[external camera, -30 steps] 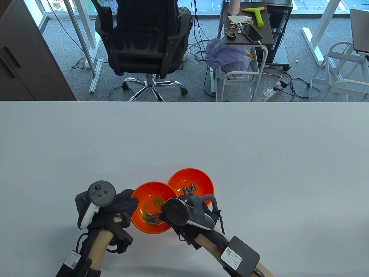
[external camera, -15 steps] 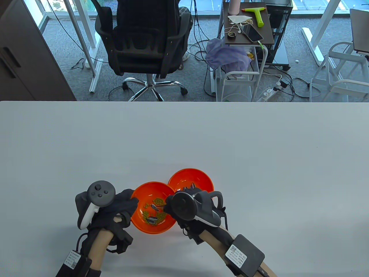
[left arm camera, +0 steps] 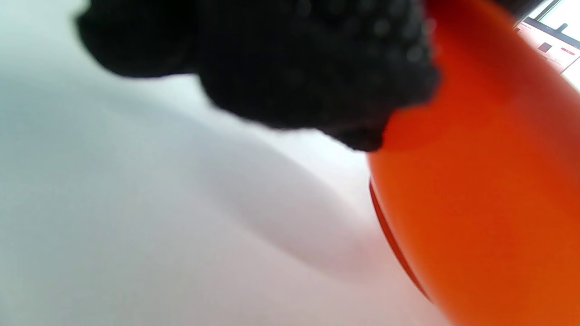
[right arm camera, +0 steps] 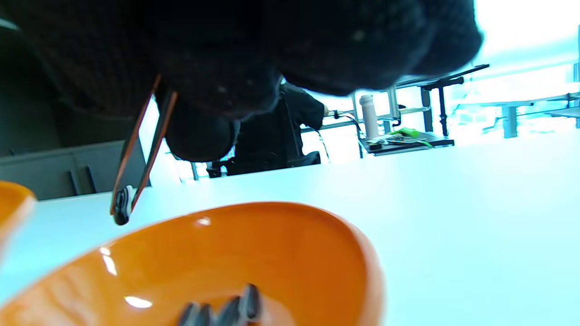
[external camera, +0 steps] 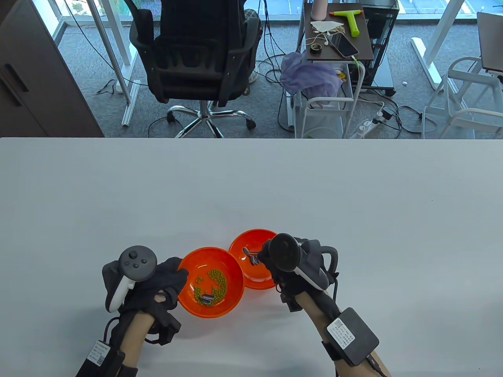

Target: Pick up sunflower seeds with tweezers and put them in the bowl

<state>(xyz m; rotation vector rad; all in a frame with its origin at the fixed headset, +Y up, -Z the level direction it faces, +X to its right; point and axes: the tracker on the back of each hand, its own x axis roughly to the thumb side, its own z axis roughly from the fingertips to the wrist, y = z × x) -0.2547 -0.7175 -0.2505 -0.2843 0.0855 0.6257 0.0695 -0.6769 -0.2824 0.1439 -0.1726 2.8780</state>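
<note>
Two orange bowls sit side by side near the table's front. The near-left bowl [external camera: 232, 292] holds green beans and striped sunflower seeds [external camera: 207, 300]. My left hand [external camera: 167, 280] grips this bowl's left rim; its fingers [left arm camera: 317, 68] press the bowl's outer wall [left arm camera: 489, 203]. The far-right bowl [external camera: 239, 243] holds several seeds [right arm camera: 226, 310]. My right hand [external camera: 271, 261] holds tweezers [right arm camera: 147, 136] above this bowl. The tweezer tips pinch one striped seed [right arm camera: 121, 206] over the bowl's left rim [right arm camera: 272, 213].
The white table [external camera: 353, 220] stretches far and wide around the bowls. Beyond its far edge stand an office chair [external camera: 196, 59] and a small cart [external camera: 338, 39] with a phone and a green scraper.
My right hand moved right and away, from over the bean bowl to over the seed bowl, carrying a seed in the tweezers. The left hand stayed on the bowl rim.
</note>
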